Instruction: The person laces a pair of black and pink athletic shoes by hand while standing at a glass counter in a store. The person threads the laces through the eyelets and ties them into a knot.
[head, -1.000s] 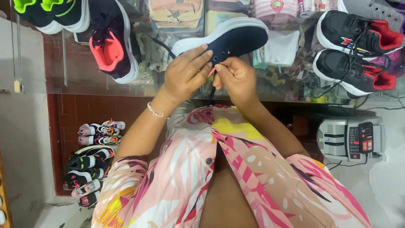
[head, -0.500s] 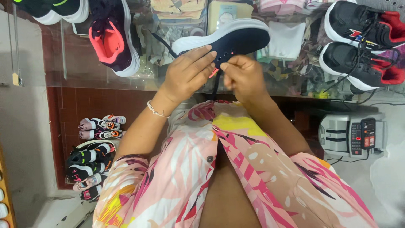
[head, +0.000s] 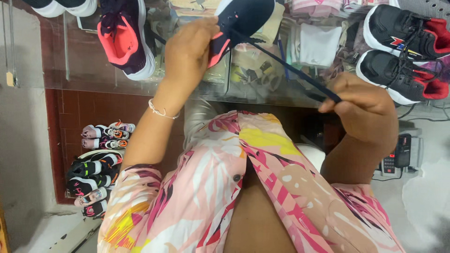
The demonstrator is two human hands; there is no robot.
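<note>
So the right hand (head: 363, 110) is closest, fingers pinched tight on a dark shoelace (head: 286, 65), drawn taut and slanting up to the navy sneaker (head: 246, 18). The left hand (head: 190, 47) grips that shoe by its side, up over the glass worktop (head: 93, 77). Looks like mid-lacing to me; the next eyelet probably needs slack and a careful aim.

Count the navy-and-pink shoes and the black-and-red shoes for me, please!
Navy fabric shoes with coral-pink lining: 2 (one held by the left hand, its dark lace pinched by the right hand)
Black mesh shoes with red lining: 2
Total: 4
</note>
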